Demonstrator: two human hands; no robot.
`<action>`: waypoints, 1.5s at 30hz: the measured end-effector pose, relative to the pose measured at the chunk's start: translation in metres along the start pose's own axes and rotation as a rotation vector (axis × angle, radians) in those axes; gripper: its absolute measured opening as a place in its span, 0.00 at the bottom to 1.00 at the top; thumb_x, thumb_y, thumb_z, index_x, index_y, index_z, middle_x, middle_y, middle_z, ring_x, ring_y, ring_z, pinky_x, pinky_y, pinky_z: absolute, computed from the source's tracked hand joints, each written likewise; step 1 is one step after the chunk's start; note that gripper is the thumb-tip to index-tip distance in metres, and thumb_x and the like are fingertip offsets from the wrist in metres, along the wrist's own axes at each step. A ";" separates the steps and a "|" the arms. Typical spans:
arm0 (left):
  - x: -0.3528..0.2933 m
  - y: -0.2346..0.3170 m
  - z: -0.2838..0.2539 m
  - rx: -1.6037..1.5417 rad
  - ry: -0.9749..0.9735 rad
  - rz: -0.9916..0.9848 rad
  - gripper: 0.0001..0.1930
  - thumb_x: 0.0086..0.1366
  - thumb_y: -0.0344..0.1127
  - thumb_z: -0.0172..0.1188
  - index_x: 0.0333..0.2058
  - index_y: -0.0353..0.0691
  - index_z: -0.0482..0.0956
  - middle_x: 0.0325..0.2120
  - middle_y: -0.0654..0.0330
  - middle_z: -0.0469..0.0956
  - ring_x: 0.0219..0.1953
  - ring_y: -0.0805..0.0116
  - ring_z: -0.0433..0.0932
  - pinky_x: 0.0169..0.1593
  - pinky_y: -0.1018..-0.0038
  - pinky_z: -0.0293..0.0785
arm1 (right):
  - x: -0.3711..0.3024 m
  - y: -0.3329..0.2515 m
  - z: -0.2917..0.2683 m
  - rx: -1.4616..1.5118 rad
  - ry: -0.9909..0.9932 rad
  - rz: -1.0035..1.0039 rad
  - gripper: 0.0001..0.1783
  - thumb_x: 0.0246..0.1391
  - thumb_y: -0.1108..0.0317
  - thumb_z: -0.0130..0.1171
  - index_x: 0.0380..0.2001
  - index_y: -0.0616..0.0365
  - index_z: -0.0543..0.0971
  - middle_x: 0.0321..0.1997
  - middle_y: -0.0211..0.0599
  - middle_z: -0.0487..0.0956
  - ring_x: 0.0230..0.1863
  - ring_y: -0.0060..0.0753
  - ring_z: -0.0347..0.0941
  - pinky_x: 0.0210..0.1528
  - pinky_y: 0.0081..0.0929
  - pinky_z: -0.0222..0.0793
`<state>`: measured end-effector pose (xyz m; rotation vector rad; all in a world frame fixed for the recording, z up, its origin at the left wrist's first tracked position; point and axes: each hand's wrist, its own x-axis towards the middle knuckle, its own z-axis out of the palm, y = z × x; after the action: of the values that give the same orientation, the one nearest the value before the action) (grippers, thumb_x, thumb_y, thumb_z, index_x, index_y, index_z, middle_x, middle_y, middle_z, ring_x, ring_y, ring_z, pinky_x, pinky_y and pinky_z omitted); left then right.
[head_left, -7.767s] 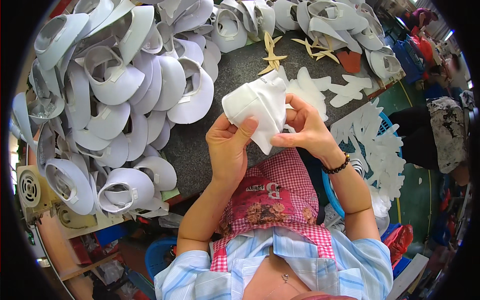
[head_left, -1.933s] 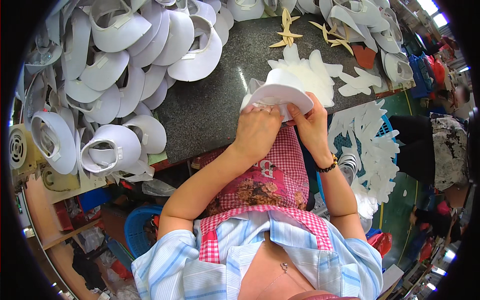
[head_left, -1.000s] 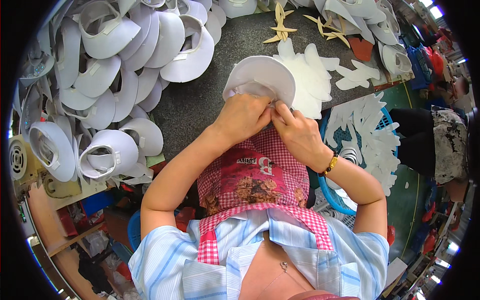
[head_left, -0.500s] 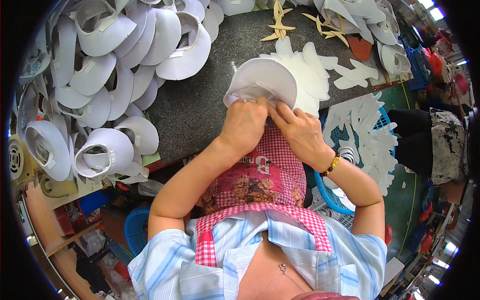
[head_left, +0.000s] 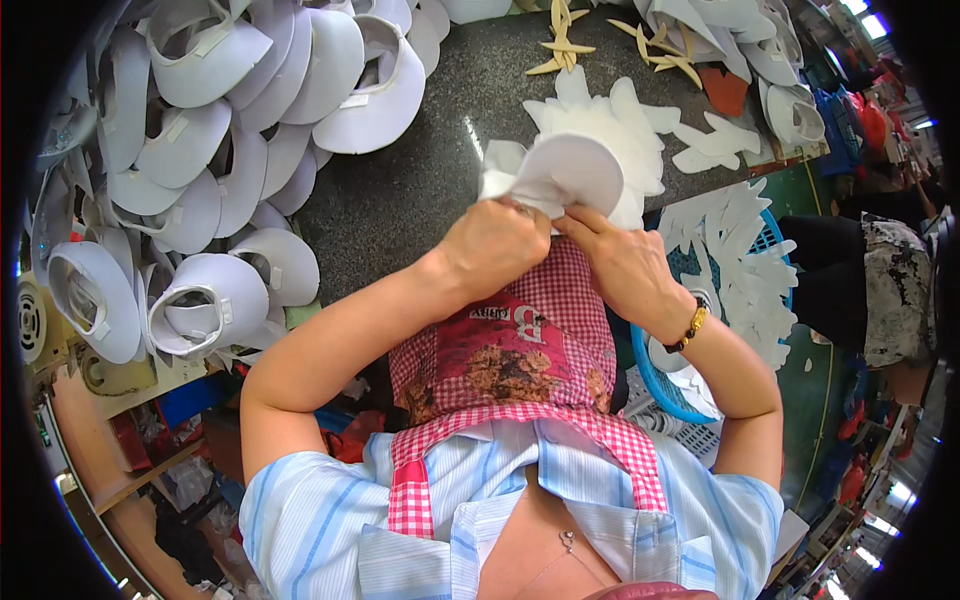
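A white sun visor (head_left: 585,172) is held just above the near edge of the dark speckled worktable (head_left: 400,200). My left hand (head_left: 495,240) is closed in a fist on its band side, at the left. My right hand (head_left: 635,260) pinches the band's right part between thumb and fingers, close to the left hand. The visor's brim tilts up and to the right, while its band folds out at the left. Fingertips and the gripped edge are partly hidden. Behind the visor lies a heap of white flat cut pieces (head_left: 635,135).
Many white visors (head_left: 370,110) are piled on the left. Cream curved pieces (head_left: 560,45), a red-brown scrap (head_left: 722,92) and more visors (head_left: 785,65) lie along the far side. On the right, a blue basket (head_left: 648,375) holds white strips (head_left: 730,270). Another person's legs (head_left: 830,270) show beyond.
The visor has turned and tilted: its brim now leans right, and the band shows at the left. My left hand has shifted slightly right and lower, its elbow outward; my right hand has moved right and lower.
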<state>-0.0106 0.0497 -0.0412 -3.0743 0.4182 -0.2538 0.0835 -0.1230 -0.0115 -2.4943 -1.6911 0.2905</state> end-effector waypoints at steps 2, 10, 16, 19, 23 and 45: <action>-0.001 0.000 -0.003 0.040 0.025 0.079 0.07 0.50 0.28 0.55 0.27 0.29 0.74 0.23 0.48 0.79 0.25 0.62 0.81 0.31 0.74 0.79 | -0.003 0.007 0.007 0.090 0.091 0.009 0.25 0.42 0.80 0.53 0.48 0.52 0.74 0.50 0.36 0.76 0.35 0.45 0.77 0.34 0.38 0.73; -0.005 0.005 0.005 0.164 0.035 0.148 0.14 0.49 0.27 0.55 0.34 0.21 0.75 0.24 0.41 0.79 0.24 0.61 0.81 0.27 0.74 0.78 | 0.004 0.005 0.001 0.207 0.012 0.126 0.21 0.41 0.78 0.54 0.43 0.54 0.74 0.46 0.39 0.77 0.38 0.47 0.77 0.40 0.41 0.72; -0.008 -0.018 -0.012 0.165 0.134 0.182 0.07 0.51 0.28 0.55 0.29 0.32 0.76 0.24 0.54 0.78 0.31 0.61 0.78 0.45 0.70 0.74 | 0.013 0.012 0.010 0.175 0.284 -0.087 0.17 0.41 0.73 0.60 0.39 0.52 0.75 0.41 0.36 0.73 0.41 0.45 0.70 0.39 0.36 0.71; -0.011 -0.026 -0.031 -0.062 0.210 0.129 0.05 0.50 0.29 0.59 0.28 0.38 0.76 0.25 0.58 0.78 0.34 0.61 0.77 0.50 0.69 0.70 | 0.018 0.019 -0.014 0.272 0.315 -0.162 0.15 0.41 0.68 0.64 0.35 0.53 0.76 0.41 0.35 0.71 0.42 0.45 0.67 0.42 0.37 0.68; -0.013 -0.033 -0.074 -0.766 0.106 -0.112 0.08 0.49 0.30 0.67 0.29 0.38 0.80 0.25 0.61 0.79 0.32 0.71 0.76 0.44 0.74 0.70 | 0.019 0.007 -0.060 0.351 0.405 -0.272 0.20 0.36 0.59 0.71 0.35 0.55 0.79 0.47 0.35 0.71 0.51 0.45 0.63 0.54 0.40 0.59; -0.007 0.021 -0.033 -1.937 0.700 -0.493 0.10 0.64 0.30 0.58 0.41 0.31 0.78 0.36 0.59 0.80 0.39 0.71 0.78 0.46 0.74 0.72 | 0.027 0.001 -0.017 1.454 0.466 -0.015 0.32 0.45 0.58 0.71 0.48 0.64 0.69 0.39 0.35 0.76 0.40 0.25 0.71 0.45 0.25 0.68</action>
<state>-0.0283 0.0313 -0.0110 -4.6502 -0.6098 -2.0533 0.0982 -0.0984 0.0025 -1.2762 -0.7425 0.5843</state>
